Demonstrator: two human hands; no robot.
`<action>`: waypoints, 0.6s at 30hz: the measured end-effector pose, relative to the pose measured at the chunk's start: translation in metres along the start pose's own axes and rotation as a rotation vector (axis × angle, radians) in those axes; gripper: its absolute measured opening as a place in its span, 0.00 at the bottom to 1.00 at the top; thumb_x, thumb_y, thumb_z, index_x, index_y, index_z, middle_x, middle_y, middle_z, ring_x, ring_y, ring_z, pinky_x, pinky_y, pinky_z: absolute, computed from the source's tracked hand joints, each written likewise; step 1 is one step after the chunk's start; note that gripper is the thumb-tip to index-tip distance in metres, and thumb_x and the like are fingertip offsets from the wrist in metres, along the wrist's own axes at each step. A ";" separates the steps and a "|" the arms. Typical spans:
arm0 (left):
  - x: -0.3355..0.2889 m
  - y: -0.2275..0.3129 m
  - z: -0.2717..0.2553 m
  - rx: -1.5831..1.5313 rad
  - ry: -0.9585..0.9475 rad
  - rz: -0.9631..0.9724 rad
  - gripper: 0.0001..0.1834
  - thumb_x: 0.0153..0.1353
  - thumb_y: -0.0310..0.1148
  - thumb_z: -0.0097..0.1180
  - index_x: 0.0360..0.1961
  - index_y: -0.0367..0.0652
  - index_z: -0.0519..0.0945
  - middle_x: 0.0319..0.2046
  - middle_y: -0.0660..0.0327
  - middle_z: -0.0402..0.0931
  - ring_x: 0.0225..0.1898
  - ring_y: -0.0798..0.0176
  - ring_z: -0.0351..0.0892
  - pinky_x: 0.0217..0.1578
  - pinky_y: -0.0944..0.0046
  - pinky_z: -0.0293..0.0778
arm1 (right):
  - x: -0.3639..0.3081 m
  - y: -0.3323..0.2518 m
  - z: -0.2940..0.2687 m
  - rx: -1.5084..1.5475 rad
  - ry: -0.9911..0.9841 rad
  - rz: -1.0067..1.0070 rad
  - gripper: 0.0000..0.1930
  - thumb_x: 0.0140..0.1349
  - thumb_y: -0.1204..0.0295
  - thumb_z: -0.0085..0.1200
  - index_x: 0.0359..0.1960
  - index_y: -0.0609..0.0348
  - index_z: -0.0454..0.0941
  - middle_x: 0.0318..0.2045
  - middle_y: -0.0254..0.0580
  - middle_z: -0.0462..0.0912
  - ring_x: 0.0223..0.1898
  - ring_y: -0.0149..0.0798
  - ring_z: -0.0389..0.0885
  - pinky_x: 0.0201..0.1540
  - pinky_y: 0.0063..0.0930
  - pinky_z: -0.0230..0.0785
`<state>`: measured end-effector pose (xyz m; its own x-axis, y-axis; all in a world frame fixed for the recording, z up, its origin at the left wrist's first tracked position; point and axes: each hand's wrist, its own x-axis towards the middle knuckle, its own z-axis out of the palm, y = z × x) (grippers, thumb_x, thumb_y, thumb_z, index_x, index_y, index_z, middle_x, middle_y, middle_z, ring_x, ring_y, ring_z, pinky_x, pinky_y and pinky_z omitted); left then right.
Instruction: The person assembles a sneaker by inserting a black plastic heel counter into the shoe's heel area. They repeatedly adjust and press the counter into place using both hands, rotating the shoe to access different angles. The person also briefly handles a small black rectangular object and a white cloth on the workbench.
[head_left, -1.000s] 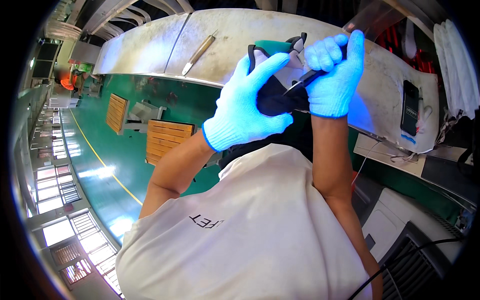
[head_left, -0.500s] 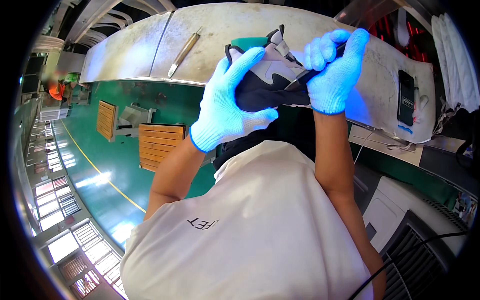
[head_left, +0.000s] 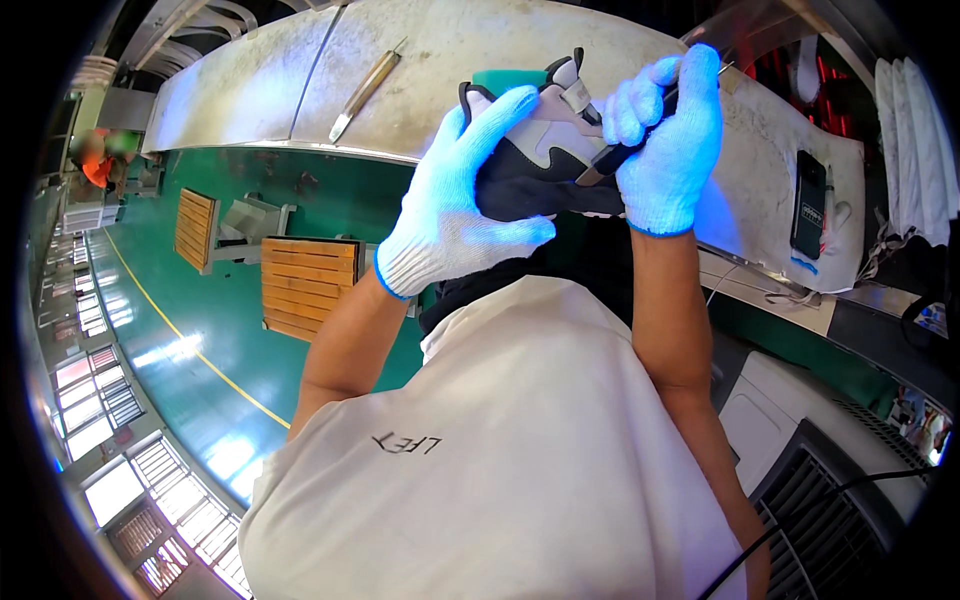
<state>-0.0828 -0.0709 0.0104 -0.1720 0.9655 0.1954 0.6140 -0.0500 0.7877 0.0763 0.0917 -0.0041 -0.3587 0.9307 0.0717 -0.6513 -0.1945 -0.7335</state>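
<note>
Handling the Shoe

The shoe sits at 12 o'clock from the torso, by the edge of the table. Expect a light, pliable body, probably firmed by the green insert in its opening; the fabric should resist slipping but may nick. Take hold at the 9 o'clock end, where the left hand grasps it. The right hand has its grip clenched around a dark tool, tip at the shoe's 4 o'clock side. Appearance: grey and pinkish panels, black lower section, black edging.
</note>
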 end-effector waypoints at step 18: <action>0.008 0.018 0.021 0.242 0.153 -0.209 0.64 0.41 0.37 0.84 0.83 0.65 0.65 0.63 0.43 0.76 0.58 0.35 0.85 0.58 0.44 0.86 | -0.039 -0.079 -0.082 -0.742 -0.103 -0.358 0.11 0.72 0.72 0.68 0.53 0.58 0.87 0.36 0.40 0.88 0.32 0.33 0.85 0.38 0.31 0.81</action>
<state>-0.0569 -0.0587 0.0141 -0.4154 0.8981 0.1445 0.7149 0.2241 0.6623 0.1965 0.0960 -0.0042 -0.2963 0.8574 0.4209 -0.1403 0.3968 -0.9071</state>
